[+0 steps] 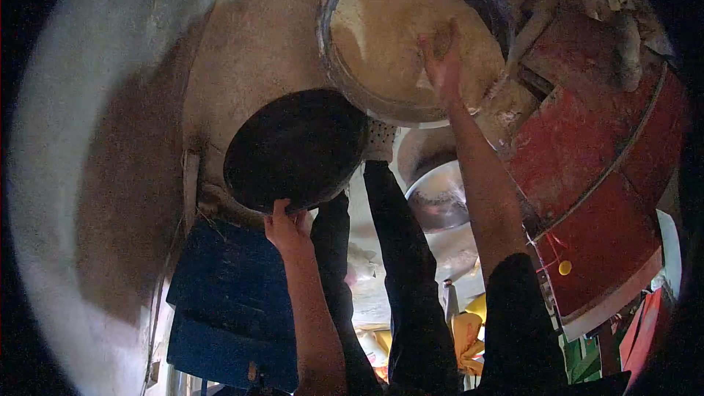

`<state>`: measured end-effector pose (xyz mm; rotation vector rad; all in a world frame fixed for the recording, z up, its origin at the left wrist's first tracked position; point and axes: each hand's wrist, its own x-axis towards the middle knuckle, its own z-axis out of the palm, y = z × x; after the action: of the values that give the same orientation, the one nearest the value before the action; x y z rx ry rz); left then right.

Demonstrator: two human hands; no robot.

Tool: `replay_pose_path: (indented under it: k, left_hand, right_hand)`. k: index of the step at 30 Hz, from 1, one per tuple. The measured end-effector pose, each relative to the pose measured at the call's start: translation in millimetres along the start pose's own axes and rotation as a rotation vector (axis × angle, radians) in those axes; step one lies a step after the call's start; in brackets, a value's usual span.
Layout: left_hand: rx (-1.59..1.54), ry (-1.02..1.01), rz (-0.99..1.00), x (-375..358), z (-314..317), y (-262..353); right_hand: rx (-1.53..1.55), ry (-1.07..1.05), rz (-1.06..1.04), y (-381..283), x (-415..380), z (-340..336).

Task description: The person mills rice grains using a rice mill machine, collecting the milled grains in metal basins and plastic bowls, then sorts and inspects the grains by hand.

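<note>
My left hand (288,229) grips the near rim of a round black pan (297,150), thumb on top and fingers underneath. The pan is dark inside and I cannot make out any contents. Beyond it to the right is a large round basin (350,97) with a dull grey rim. Tan, fine-looking loose material (389,11), grain or meal, fills much of it. My right hand (443,70) reaches over the basin's near right side, thumb and fingers curved around something tan and blurred at the material's surface.
A shiny metal bowl (440,194) sits below the basin, near my legs (400,227). To the right are red panels (587,161) with a yellow tag (565,268). A dark blue box-like piece (227,301) is at lower left, beside a pale wall (110,139).
</note>
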<state>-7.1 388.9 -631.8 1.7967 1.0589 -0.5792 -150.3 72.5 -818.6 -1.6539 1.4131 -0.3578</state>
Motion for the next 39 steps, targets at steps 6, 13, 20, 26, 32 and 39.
replay_pose_path:
  k: [6,13,20,26,32,39]
  left_hand:
    - [0.048,-0.096,0.011,-12,1,-3]
    - [0.161,-0.192,0.017,-7,2,8]
    - [0.149,-0.229,-0.066,1,6,21]
    - [0.104,-0.207,-0.048,-2,5,23]
    - [0.211,-0.163,-0.044,-1,7,17]
    - [0.198,-0.094,-0.022,-2,16,31]
  right_hand:
    - [-1.028,0.361,0.073,85,21,-10]
    - [0.146,-0.111,0.137,19,7,-21]
    - [-0.278,-0.208,0.385,68,1,-7]
    - [0.084,-0.114,0.231,71,-6,-19]
    - [0.006,0.028,0.436,81,-56,40]
    - [0.055,-0.074,0.367,27,-56,20]
